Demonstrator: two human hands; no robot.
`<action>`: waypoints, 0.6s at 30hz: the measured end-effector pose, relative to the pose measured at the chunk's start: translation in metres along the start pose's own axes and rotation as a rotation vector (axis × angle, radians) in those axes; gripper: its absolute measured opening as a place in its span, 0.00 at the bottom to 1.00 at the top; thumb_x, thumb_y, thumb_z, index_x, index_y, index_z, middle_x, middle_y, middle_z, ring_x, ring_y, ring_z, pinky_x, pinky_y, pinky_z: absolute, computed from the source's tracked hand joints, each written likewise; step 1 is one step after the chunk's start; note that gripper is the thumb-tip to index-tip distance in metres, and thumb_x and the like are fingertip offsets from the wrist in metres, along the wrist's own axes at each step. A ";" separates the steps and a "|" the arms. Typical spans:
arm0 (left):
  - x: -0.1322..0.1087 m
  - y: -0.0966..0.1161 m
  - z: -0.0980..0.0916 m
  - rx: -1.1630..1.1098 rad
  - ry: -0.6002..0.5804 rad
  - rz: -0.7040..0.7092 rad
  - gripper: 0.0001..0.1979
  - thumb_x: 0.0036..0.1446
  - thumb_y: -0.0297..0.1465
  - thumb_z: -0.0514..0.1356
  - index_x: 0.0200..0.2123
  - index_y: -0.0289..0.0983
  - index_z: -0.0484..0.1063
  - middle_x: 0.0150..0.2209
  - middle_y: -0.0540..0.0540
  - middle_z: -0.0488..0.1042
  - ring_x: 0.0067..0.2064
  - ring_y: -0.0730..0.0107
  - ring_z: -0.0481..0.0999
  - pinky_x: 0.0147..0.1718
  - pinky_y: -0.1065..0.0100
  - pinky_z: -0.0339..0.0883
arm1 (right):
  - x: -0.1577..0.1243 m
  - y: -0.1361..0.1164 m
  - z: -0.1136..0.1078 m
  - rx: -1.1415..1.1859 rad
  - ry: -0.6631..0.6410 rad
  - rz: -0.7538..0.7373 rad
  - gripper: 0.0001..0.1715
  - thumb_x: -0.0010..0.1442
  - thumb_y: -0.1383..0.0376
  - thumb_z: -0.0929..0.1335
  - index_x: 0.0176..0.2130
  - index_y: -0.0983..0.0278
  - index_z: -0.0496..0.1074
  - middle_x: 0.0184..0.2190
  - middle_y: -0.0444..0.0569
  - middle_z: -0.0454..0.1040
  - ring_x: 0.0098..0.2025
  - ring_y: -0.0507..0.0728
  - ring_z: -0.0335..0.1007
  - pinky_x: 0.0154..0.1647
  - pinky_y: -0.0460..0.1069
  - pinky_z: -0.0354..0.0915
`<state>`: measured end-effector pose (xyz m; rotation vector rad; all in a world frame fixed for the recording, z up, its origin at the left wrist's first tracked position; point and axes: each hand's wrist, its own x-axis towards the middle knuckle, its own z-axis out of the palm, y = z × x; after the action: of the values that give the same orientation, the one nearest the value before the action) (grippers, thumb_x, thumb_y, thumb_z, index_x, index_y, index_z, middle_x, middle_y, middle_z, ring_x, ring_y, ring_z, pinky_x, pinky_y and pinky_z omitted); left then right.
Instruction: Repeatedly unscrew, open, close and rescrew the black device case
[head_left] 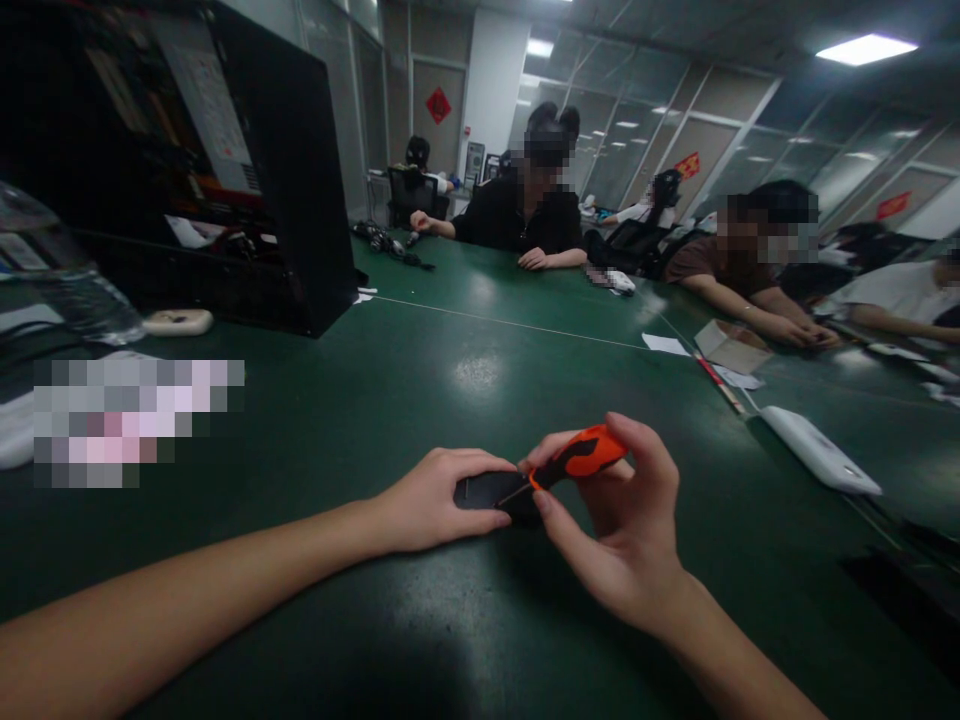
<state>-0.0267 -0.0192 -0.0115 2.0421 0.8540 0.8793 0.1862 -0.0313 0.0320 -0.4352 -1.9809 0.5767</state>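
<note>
A small black device (480, 490), rounded at one end and shaped like a computer mouse, lies on the green tabletop (480, 375). My left hand (435, 497) is closed around its left end, thumb on the near side and fingers on the far side. A screwdriver (589, 452) with an orange and black handle is gripped in my right hand (634, 525), the fingers around the handle. Its thin shaft slants down to the left, with the tip at the device's upper face. Whether the tip sits in a screw is too small to tell.
An open black computer case (300, 190) stands at the left, near a plastic bottle (75, 270). To the right lie a white device (817, 450), a small box (731, 345) and paper (665, 344). Cables (390, 243) lie across the table; several people sit beyond.
</note>
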 end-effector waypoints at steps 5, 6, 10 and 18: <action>-0.001 -0.003 0.001 0.002 0.010 0.005 0.22 0.60 0.37 0.68 0.56 0.40 0.75 0.52 0.41 0.80 0.52 0.53 0.78 0.51 0.60 0.68 | 0.001 0.004 -0.003 -0.105 0.028 -0.030 0.54 0.57 0.78 0.72 0.70 0.47 0.48 0.49 0.49 0.69 0.48 0.57 0.73 0.49 0.58 0.77; -0.001 -0.004 0.001 0.006 0.008 0.000 0.23 0.60 0.38 0.68 0.57 0.40 0.75 0.53 0.41 0.79 0.52 0.53 0.78 0.51 0.60 0.68 | 0.001 0.004 -0.003 -0.091 0.037 -0.022 0.53 0.58 0.78 0.71 0.70 0.47 0.48 0.49 0.49 0.69 0.47 0.56 0.73 0.49 0.57 0.77; -0.001 -0.005 0.001 0.026 0.008 -0.012 0.22 0.60 0.39 0.68 0.55 0.39 0.75 0.52 0.41 0.80 0.51 0.54 0.78 0.50 0.61 0.68 | 0.002 0.003 -0.005 0.008 0.021 0.060 0.49 0.60 0.79 0.68 0.69 0.47 0.49 0.48 0.48 0.70 0.47 0.55 0.74 0.53 0.58 0.75; -0.001 -0.002 0.001 0.015 0.006 -0.008 0.22 0.60 0.38 0.68 0.56 0.40 0.75 0.53 0.41 0.79 0.52 0.54 0.78 0.51 0.60 0.68 | -0.001 0.006 -0.004 0.009 0.054 0.046 0.51 0.59 0.79 0.70 0.69 0.46 0.49 0.50 0.49 0.69 0.49 0.56 0.73 0.53 0.59 0.75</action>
<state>-0.0270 -0.0197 -0.0140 2.0485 0.8740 0.8774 0.1908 -0.0261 0.0297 -0.4869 -1.9202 0.5957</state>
